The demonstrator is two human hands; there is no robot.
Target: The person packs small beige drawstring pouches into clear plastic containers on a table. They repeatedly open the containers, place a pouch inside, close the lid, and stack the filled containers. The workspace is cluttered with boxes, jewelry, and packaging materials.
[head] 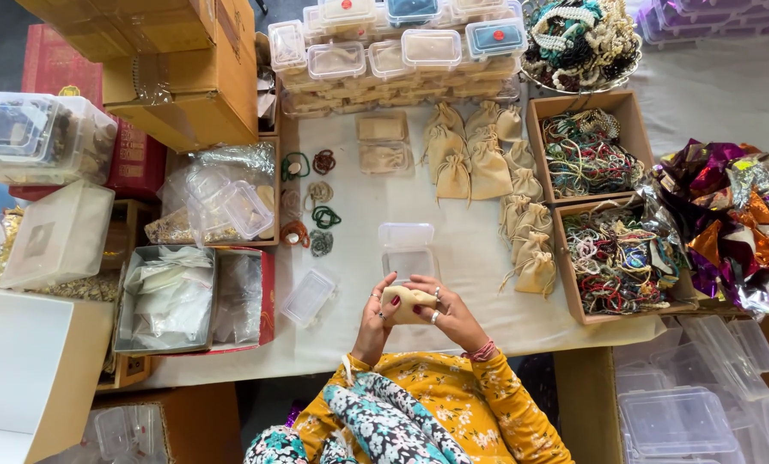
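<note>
Both hands hold one small beige pouch over the white table

The left hand (374,320) and right hand (450,314) close their fingers on the beige drawstring pouch (407,302), at the near edge of the table (453,258). Just beyond it lies an open clear plastic box (407,249); farther right a pile of matching pouches (496,185), then cardboard trays of bead bracelets (612,258), and stacked lidded boxes (393,60) at the far edge

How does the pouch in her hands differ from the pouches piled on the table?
The held pouch lies flat between both hands, left hand and right hand; the piled pouches look filled and tied shut, untouched. It is single; they are many. All are beige cloth.
</note>
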